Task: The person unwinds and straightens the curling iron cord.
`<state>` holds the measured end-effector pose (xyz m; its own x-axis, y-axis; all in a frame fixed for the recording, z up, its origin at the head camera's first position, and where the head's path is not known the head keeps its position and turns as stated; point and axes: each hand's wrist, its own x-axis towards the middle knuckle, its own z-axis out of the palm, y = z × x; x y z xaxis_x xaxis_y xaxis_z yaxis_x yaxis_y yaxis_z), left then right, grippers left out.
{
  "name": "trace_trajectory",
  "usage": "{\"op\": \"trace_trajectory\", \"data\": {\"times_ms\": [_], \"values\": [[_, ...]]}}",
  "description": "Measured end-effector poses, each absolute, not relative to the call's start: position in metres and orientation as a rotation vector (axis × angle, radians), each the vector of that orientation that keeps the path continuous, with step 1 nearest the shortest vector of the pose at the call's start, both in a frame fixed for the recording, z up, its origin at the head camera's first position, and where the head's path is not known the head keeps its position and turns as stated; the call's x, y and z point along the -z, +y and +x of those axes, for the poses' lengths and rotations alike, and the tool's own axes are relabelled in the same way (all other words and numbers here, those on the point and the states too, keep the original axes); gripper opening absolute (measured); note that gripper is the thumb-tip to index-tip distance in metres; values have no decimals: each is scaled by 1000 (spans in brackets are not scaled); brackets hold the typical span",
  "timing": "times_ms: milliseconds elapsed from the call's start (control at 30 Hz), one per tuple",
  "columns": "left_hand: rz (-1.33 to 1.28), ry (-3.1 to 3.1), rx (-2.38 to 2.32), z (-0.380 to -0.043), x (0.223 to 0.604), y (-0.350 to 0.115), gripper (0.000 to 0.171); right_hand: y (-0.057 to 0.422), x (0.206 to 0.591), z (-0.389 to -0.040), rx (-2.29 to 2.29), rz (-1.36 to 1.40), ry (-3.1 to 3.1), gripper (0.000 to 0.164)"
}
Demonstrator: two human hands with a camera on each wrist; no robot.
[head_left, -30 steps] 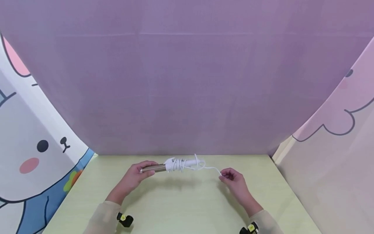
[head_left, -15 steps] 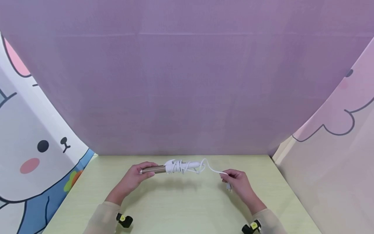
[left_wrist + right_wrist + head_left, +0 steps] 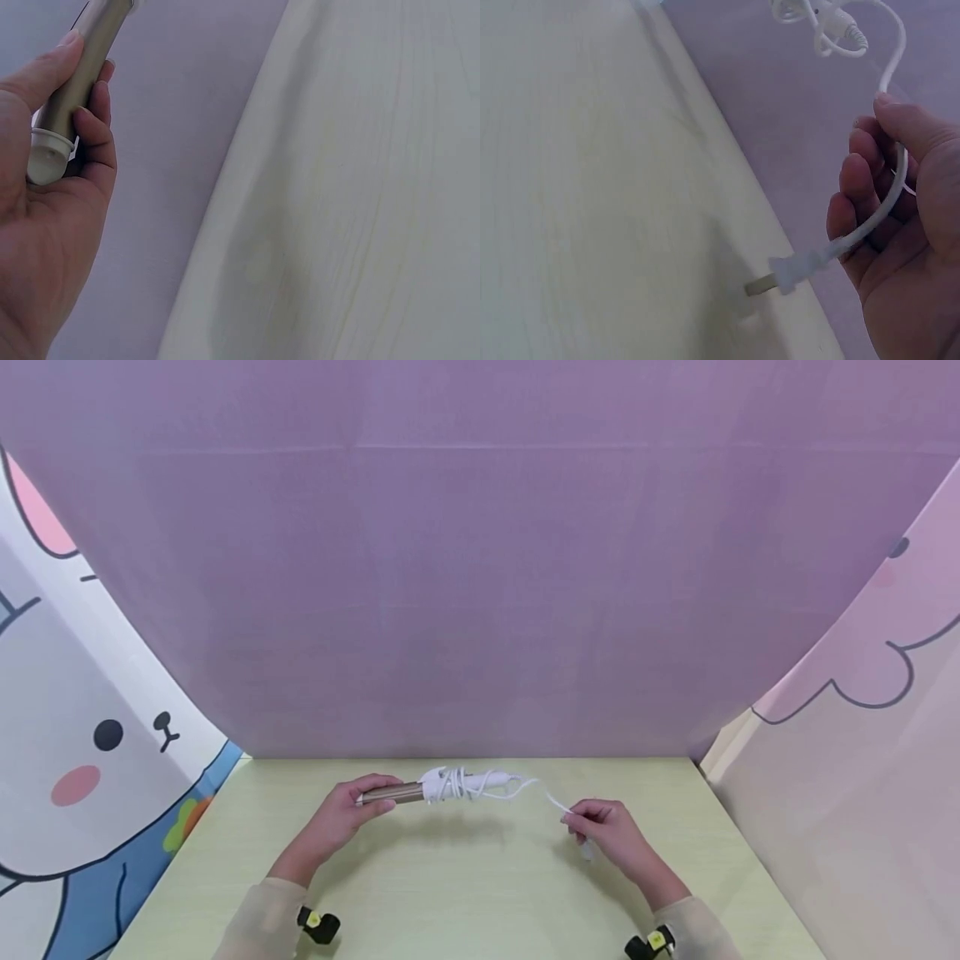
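Note:
A curling iron [image 3: 402, 792] with a bronze barrel and white handle is held level above the table. My left hand [image 3: 337, 814] grips it by the barrel, fingers and thumb around it near the pale end cap [image 3: 48, 159] in the left wrist view. White cord [image 3: 452, 785] is wound in several turns around the handle. From the handle's right end, a loose length of cord runs to my right hand [image 3: 617, 833], which pinches it between thumb and fingers. Below that hand, the two-pin plug [image 3: 795, 271] dangles over the table in the right wrist view.
The pale wooden table [image 3: 480, 893] lies under both hands. A purple cloth [image 3: 480, 568] rises behind its back edge. Printed cartoon cloths hang at the left [image 3: 60, 693] and right [image 3: 847, 793]. Each sleeve carries a small black wrist camera [image 3: 321, 928].
My right hand has shifted slightly right and down, still pinching the cord. The plug has come into view below it. The loop at the handle's end has changed shape. My left hand stays almost still.

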<state>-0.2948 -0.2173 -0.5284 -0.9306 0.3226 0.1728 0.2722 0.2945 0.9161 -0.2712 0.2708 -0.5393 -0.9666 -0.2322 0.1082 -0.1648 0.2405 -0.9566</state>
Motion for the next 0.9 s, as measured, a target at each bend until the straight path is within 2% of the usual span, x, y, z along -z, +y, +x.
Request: {"op": "trace_trajectory", "data": {"times_ms": [167,300,400,733,900], "values": [[564,2484,-1765,-296,529,-219,32,271,541,-269,1831,-481,2388,29],[573,2480,-1776,-297,529,-220,32,269,540,-270,1860,-658,2337,36],[588,2484,-1780,-296,530,-220,32,264,537,-270,1871,-735,2330,33],[562,2494,-1746,-293,529,-217,32,251,544,-274,1836,-498,2568,32],[563,2488,-1744,-292,527,-216,32,242,550,-286,1823,-572,2715,31]]}}
